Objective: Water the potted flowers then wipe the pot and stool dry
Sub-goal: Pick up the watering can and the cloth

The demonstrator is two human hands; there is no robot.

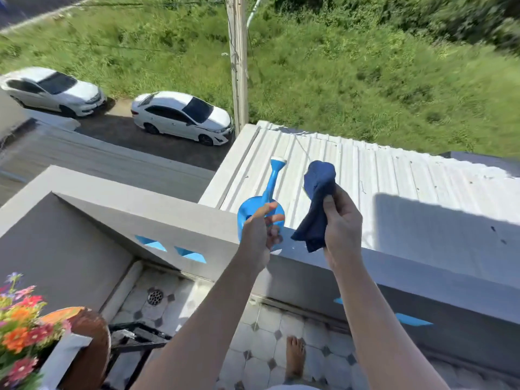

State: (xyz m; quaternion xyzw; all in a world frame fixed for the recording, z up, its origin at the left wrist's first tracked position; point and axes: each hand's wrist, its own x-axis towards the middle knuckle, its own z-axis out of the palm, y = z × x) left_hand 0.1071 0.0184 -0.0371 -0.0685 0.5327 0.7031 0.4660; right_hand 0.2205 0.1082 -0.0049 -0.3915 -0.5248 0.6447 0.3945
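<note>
Over the balcony wall's top edge, both hands are full.
Left hand (257, 230) grips the watering can (260, 211), right-hand fingers (330, 205) pinch the cloth (316, 204), ready for wiping; potted flowers (21, 325) wait bottom left.

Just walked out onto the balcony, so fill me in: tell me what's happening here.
A person stands barefoot at the balcony wall. The left hand has its grip on a blue watering can at the top of the wall, spout pointing outward. The right hand holds up a dark blue cloth. The potted flowers sit at lower left, with nothing touching them right now.
</note>
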